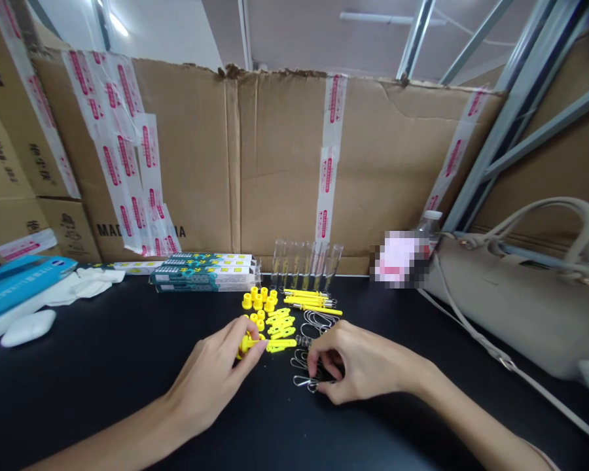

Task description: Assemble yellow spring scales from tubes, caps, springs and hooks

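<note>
My left hand (220, 369) pinches a long yellow plastic piece (281, 343) that points to the right. At the right, my right hand (346, 363) has its thumb and fingers closed on a metal wire hook (304, 381) near the tabletop. Other wire loops (319, 319) lie just behind my right hand. Small flat yellow pieces (281, 320) and yellow caps (258, 301) are grouped behind my left hand. Yellow rods with metal parts (309, 299) lie in a pile farther back. Some of the small parts are hidden by my fingers.
Several clear tubes (307, 265) stand at the back beside stacked printed boxes (203, 271). A beige handbag (510, 307) and a bottle (429, 226) are at the right. A white case (28, 328) and a blue package (24, 281) lie left. Cardboard (279, 163) rises behind.
</note>
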A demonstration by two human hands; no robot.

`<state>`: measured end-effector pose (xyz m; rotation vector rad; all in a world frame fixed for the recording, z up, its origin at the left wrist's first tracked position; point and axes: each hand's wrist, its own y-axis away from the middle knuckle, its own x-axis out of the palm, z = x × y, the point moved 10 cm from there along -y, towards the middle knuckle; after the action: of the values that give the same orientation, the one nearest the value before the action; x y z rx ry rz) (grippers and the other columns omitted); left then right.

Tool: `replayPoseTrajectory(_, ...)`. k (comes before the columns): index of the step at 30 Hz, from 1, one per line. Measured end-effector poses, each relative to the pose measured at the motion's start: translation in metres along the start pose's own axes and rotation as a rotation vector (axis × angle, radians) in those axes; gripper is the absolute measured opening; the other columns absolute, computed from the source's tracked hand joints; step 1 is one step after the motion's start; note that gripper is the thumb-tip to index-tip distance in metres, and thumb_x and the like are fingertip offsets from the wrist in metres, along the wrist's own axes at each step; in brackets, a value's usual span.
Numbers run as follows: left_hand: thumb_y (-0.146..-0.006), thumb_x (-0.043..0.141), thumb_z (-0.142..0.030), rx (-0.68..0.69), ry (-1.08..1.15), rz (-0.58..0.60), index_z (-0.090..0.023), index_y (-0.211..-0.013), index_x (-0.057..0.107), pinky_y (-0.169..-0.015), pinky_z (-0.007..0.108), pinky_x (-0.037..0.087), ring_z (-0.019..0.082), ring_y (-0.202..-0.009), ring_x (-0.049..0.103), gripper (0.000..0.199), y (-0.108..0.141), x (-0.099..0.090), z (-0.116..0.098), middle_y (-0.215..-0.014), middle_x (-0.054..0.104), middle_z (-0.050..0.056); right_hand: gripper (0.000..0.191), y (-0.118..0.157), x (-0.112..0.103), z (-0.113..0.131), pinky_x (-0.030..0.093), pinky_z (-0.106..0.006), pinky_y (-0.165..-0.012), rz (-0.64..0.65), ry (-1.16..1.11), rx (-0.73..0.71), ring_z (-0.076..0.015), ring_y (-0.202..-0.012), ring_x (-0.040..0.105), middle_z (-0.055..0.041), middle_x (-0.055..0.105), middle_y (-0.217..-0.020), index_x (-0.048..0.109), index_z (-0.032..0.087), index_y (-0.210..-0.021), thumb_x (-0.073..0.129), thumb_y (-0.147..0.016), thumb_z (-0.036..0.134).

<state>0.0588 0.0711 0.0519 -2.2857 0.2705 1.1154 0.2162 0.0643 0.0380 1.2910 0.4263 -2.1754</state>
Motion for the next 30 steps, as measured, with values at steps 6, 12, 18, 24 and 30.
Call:
replayPoseTrajectory(6, -0.102, 0.044, -0.037, 0.02, 0.001, 0.004, -0.027, -0.093, 0.055, -0.071, 0.027, 0.047, 0.017, -0.077, 0.067, 0.017, 0.0, 0.001, 0.0, -0.091, 0.068, -0.004, 0.025, 0.002, -0.004, 0.003, 0.041, -0.021, -0.054, -0.026, 0.015, -0.015, -0.01, -0.053, 0.055, 0.0087, 0.056, -0.06, 0.07, 0.018, -0.091, 0.072, -0.066, 0.016)
replayPoseTrajectory(12, -0.101, 0.045, -0.036, 0.026, 0.017, 0.0, -0.026, -0.094, 0.055, -0.07, 0.027, 0.047, 0.017, -0.077, 0.068, 0.016, -0.001, 0.003, 0.002, -0.091, 0.068, -0.004, 0.02, 0.007, -0.012, -0.003, 0.039, -0.022, -0.053, -0.028, 0.094, 0.006, -0.0107, -0.053, 0.053, 0.0055, 0.059, -0.062, 0.074, 0.019, -0.083, 0.067, -0.066, 0.014)
replayPoseTrajectory(18, -0.102, 0.045, -0.036, 0.058, 0.027, 0.012, -0.026, -0.093, 0.059, -0.073, 0.027, 0.05, 0.017, -0.08, 0.069, 0.019, 0.001, 0.004, -0.002, -0.092, 0.067, -0.003, 0.014, 0.007, -0.01, 0.0, 0.039, -0.024, -0.055, -0.029, 0.147, 0.021, -0.0113, -0.054, 0.051, 0.0037, 0.061, -0.062, 0.076, 0.018, -0.074, 0.066, -0.064, 0.015)
replayPoseTrajectory(24, -0.103, 0.044, -0.035, 0.103, 0.031, 0.025, -0.028, -0.098, 0.068, -0.081, 0.026, 0.054, 0.017, -0.086, 0.07, 0.026, 0.0, 0.006, -0.005, -0.096, 0.066, -0.001, 0.015, 0.006, -0.009, 0.004, 0.037, -0.024, -0.054, -0.026, 0.159, 0.022, -0.0112, -0.053, 0.049, 0.0034, 0.06, -0.062, 0.076, 0.018, -0.073, 0.066, -0.062, 0.013)
replayPoseTrajectory(30, -0.103, 0.043, -0.035, 0.103, 0.027, 0.032, -0.027, -0.097, 0.067, -0.08, 0.026, 0.054, 0.018, -0.086, 0.07, 0.026, -0.001, 0.008, -0.003, -0.096, 0.065, -0.001, 0.017, 0.008, -0.011, -0.001, 0.039, -0.024, -0.054, -0.003, 0.138, 0.045, -0.0114, -0.054, 0.053, 0.0033, 0.064, -0.063, 0.078, 0.019, -0.077, 0.068, -0.064, 0.015)
